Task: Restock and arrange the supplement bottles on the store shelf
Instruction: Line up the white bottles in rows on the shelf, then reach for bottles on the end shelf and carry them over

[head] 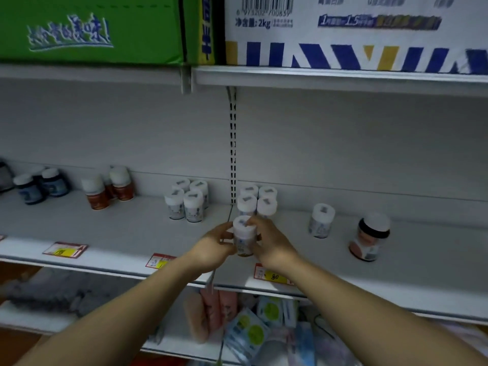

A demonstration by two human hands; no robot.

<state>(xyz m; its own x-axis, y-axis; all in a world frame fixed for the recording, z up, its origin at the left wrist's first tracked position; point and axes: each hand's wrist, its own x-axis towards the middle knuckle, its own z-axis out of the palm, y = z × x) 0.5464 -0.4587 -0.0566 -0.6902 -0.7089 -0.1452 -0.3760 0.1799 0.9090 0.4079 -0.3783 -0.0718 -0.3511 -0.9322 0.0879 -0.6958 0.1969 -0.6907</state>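
A white-capped supplement bottle (244, 235) stands at the front of the middle shelf (105, 233), gripped from both sides. My left hand (212, 247) holds its left side and my right hand (269, 243) its right side and cap. Right behind it sits a cluster of several matching white bottles (257, 200). Another cluster of the same white bottles (188, 199) stands to the left. A single white bottle (320, 220) and a black-lidded jar (369, 237) stand to the right.
Orange-labelled bottles (108, 191) and dark blue bottles (39, 184) stand at the shelf's left. Price tags (64, 250) line the front edge. Green (92, 27) and white cartons (356, 30) fill the shelf above. Packets (250, 331) lie on the shelf below.
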